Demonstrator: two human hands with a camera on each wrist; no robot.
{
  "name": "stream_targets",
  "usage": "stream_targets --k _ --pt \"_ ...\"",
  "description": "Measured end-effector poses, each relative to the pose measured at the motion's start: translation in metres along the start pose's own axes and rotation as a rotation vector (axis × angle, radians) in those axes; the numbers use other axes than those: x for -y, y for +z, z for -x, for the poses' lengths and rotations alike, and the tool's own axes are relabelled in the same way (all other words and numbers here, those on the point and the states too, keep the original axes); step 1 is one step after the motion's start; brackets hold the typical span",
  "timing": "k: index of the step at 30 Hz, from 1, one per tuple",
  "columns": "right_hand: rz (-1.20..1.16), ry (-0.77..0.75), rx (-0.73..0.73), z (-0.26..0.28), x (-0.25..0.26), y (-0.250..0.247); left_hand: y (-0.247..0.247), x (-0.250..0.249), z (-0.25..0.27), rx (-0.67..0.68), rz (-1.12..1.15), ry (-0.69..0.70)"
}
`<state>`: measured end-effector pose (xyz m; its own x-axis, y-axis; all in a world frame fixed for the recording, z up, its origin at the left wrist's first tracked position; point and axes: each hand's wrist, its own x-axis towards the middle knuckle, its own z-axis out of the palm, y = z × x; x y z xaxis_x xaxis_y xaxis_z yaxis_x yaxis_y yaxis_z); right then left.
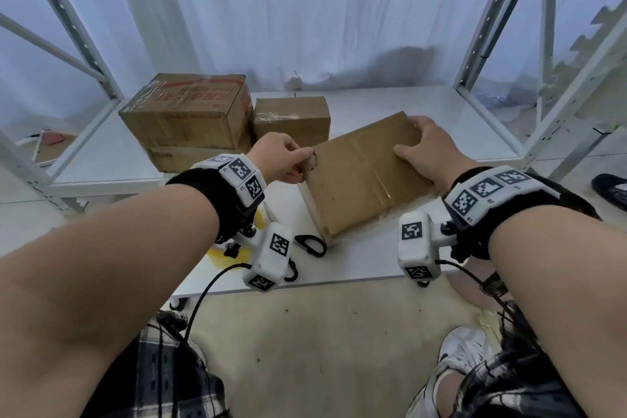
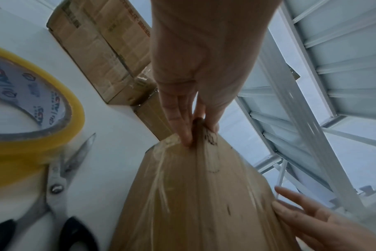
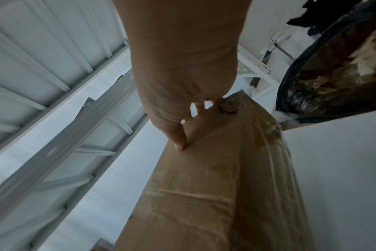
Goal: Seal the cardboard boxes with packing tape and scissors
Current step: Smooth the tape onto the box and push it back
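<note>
- Head view: a flat cardboard box (image 1: pixel 364 176) sits tilted at the centre of the frame on the white bench (image 1: pixel 407 105). Its long axis runs from lower left to upper right. The left hand (image 1: pixel 280 158) pinches the box's left corner between thumb and fingers. The right hand (image 1: pixel 429 149) grasps the upper right end, thumb on the top face and fingers curled over the far edge. The hands are at opposite ends, so I judge the box is about to be turned or set down by both together. Two more boxes (image 1: pixel 190 112) stand in the upper left, well apart from the hands.
- Left wrist view: the fingers (image 2: pixel 180 122) are clamped on a worn corner of the box, which already carries clear tape. The packing tape roll (image 2: pixel 32 108) lies at the left edge, with the scissors (image 2: pixel 60 183) just beside it. Both are nearer the left hand, so that hand looks better placed to fetch them.
- Right wrist view: the thumb (image 3: pixel 178 135) presses the top face near the box's end, and the fingers wrap the edge beyond it. The box lies lengthways down the frame, away from the hand.
</note>
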<state>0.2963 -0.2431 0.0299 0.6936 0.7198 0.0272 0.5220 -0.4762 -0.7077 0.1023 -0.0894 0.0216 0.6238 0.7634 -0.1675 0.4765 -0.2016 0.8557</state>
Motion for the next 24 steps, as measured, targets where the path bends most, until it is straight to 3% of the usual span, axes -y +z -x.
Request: stream_targets --k 5,7,9,12,17,22,24 --pt "0.351 0.437 0.123 0.006 -0.015 0.008 0.01 0.002 -0.003 0.053 -0.197 -0.017" --pt "0.229 0.47 0.194 0.007 -0.02 0.014 0.015 0.0 -0.003 0.087 -0.211 0.047" --pt "0.038 0.479 0.117 0.009 -0.019 0.015 0.019 -0.003 -0.001 0.169 -0.196 0.114" --pt "-0.022 0.363 0.01 0.008 -0.017 0.015 0.024 -0.005 0.005 0.279 -0.337 0.207" --pt "0.154 0.167 0.271 0.02 -0.01 0.013 0.029 -0.005 0.01 0.279 -0.484 0.256" --pt "0.39 -0.041 0.238 0.028 0.004 0.016 0.029 -0.006 0.011 0.276 -0.586 0.291" --pt "0.277 -0.126 0.289 0.03 0.011 0.023 0.029 -0.006 0.01 0.263 -0.541 0.308"
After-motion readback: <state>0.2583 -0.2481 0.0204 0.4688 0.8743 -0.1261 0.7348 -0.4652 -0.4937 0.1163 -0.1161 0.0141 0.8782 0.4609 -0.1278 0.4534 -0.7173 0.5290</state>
